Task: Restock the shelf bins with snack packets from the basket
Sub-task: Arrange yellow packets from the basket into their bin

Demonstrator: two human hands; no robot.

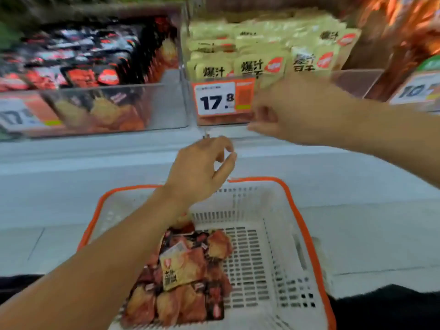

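Observation:
A white basket with an orange rim (307,236) sits low in the middle and holds several dark red snack packets (185,277) in its left half. My left hand (200,170) hovers above the basket's far edge with fingers loosely curled, holding nothing. My right hand (292,110) is blurred in front of the clear bin (354,82) of pale yellow packets (262,60), fingers loosely bent, nothing visible in it. Left of that stands another clear bin (166,106) with black and red packets (90,60).
A price tag reading 17.8 (221,98) is fixed to the yellow-packet bin's front. Orange packets (409,32) fill the top right, with another price tag (419,89) below. A white shelf ledge (95,163) runs between the bins and the basket.

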